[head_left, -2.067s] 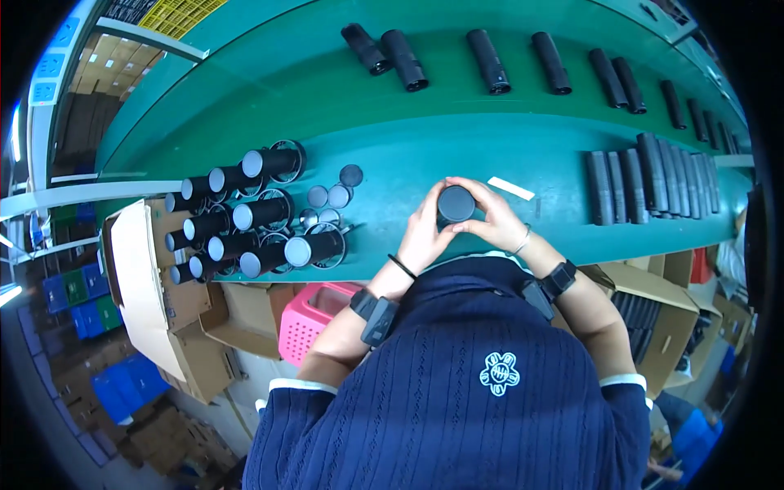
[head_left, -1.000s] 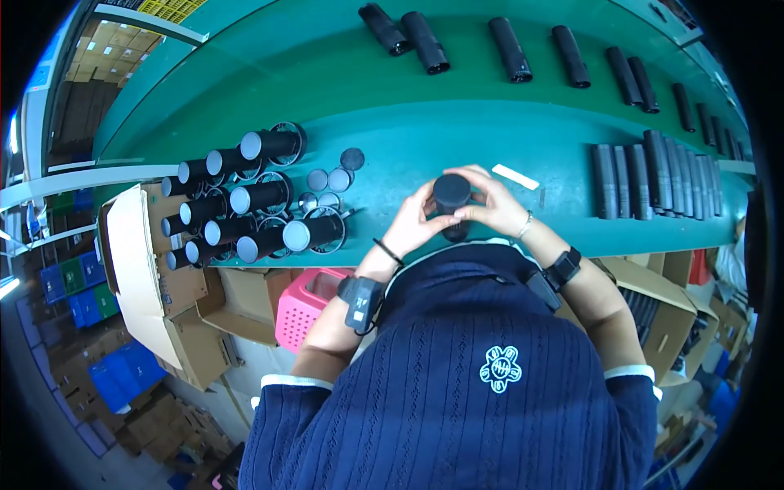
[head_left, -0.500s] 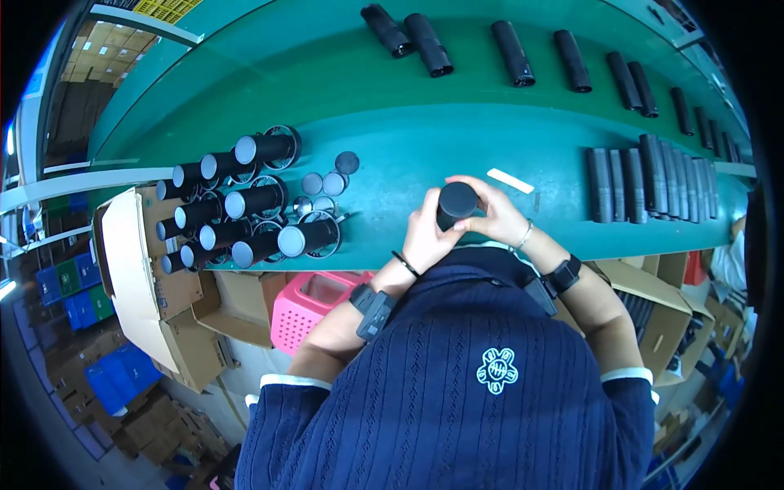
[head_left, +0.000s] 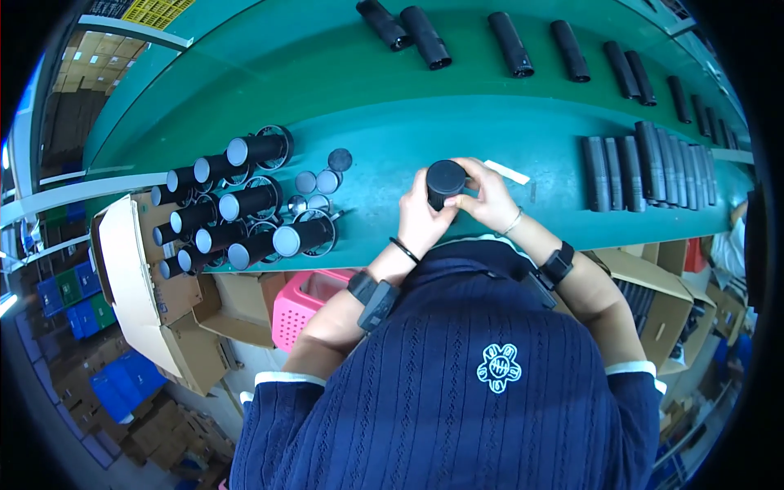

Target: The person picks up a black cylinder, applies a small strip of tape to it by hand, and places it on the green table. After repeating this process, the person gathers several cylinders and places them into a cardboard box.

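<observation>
Black cylinder point(head_left: 446, 180) sits between my two hands, left of the white strip point(head_left: 506, 172) and a little nearer my body than it. My left hand point(head_left: 420, 216) is wrapped round its left side and my right hand point(head_left: 490, 202) grips its right, thumb on the near side; neither is nearer, since both touch it. What matters most for handling, I judge, is its long axis: it stands steeply, flat dark round end facing up at me. My hands hide the lower end, so I cannot tell whether it touches the green worktable point(head_left: 408, 143). Well left of the white strip are loose round discs point(head_left: 328, 180), and farther left a cluster of pale-ended cylinders point(head_left: 253, 149). Well right of the strip, slim black tubes point(head_left: 653, 167) are ranged side by side
</observation>
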The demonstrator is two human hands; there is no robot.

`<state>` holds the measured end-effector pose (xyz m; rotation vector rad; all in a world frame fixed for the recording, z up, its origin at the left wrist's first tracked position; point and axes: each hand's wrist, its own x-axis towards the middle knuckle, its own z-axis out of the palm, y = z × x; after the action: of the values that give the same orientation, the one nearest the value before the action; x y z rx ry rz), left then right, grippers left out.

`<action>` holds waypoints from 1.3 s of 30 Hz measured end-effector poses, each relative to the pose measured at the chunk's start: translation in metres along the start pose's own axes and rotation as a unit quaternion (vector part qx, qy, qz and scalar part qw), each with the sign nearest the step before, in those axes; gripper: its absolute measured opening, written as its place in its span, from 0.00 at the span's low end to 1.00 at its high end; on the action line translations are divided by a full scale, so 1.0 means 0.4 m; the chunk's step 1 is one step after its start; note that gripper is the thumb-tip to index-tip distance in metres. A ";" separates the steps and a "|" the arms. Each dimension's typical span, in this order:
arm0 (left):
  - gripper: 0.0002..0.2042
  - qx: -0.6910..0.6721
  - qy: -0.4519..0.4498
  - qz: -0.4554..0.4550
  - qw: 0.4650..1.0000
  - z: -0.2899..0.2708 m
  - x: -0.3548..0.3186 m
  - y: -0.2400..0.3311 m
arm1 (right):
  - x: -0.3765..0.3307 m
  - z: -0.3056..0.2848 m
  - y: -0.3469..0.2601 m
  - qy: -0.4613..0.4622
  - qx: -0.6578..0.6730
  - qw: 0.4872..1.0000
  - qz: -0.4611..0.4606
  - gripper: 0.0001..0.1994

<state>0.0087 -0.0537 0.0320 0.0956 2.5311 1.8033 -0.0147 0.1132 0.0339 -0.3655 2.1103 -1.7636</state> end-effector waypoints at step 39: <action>0.32 -0.043 -0.074 -0.017 0.996 -0.033 -0.048 -0.015 | -0.020 0.015 -0.006 -0.052 0.118 0.990 0.055 0.36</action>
<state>0.0267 -0.0693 0.0304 0.1753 2.3391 1.8159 -0.0048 0.1107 0.0360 -0.2649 1.7910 -1.8611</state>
